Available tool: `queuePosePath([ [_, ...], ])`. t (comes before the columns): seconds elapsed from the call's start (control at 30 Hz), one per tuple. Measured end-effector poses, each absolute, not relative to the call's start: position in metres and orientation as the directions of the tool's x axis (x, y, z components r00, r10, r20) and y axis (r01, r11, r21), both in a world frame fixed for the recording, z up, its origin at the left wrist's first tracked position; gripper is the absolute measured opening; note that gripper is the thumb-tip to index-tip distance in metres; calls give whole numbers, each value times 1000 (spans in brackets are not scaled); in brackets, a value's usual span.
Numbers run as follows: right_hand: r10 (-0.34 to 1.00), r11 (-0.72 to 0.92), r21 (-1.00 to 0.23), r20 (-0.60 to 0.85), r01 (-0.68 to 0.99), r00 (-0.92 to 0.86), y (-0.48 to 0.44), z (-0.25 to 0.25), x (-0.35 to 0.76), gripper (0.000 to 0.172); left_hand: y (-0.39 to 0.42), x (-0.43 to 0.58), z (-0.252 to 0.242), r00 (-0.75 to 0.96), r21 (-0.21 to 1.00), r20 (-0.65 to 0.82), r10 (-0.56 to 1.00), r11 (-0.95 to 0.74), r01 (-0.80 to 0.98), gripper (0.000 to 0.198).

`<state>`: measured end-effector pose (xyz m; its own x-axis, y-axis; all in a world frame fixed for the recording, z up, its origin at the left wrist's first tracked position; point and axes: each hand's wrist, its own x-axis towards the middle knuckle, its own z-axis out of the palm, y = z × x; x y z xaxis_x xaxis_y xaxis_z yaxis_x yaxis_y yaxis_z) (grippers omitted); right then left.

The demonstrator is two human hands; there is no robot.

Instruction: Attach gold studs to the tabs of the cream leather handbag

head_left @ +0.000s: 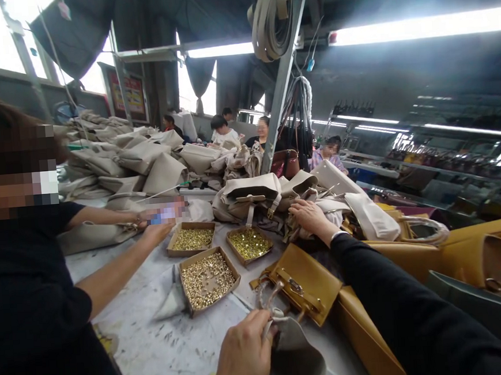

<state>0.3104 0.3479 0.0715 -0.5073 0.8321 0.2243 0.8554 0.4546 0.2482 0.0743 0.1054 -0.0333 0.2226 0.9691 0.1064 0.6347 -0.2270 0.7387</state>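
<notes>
In the head view, my left hand (pixel 246 352) is closed on the upper edge of a grey handbag (pixel 300 354), near its handle, at the bottom of the picture. The bag's mouth gapes beside my fingers. My right arm reaches forward to the heap of bags, where my right hand (pixel 311 220) has its fingers bent over part of a beige handbag (pixel 295 227); the exact part gripped is hidden. Between my two hands a mustard handbag (pixel 305 281) with a metal clasp lies on the table. Another beige bag (pixel 253 190) with a buckled strap sits just beyond.
Three cardboard trays of small gold fittings, a near tray (pixel 236 281), a back tray (pixel 171 253) and a right tray (pixel 262 259), stand on the marked white table (pixel 154 345). A co-worker (pixel 25 297) is at left. More mustard bags (pixel 459 257) crowd the right; a metal post (pixel 285 75) rises ahead.
</notes>
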Motion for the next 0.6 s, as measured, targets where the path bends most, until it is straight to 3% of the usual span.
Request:
queuePosePath([
  [0.17, 821, 475, 379, 134, 794, -555, 380, 62, 305, 25, 105, 76, -38, 214, 711, 124, 969, -238, 662, 22],
  [0.33, 825, 438, 383, 189, 813, -533, 384, 63, 315, 22, 103, 74, -37, 150, 703, 119, 982, -190, 686, 24],
  [0.43, 806, 402, 323, 320, 857, -499, 374, 78, 329, 11, 103, 77, -36, 139, 690, 112, 984, -178, 702, 23],
  [0.6, 698, 272, 62, 674, 960, -241, 354, 117, 350, 20, 103, 82, -37, 183, 662, 108, 977, -208, 720, 25],
])
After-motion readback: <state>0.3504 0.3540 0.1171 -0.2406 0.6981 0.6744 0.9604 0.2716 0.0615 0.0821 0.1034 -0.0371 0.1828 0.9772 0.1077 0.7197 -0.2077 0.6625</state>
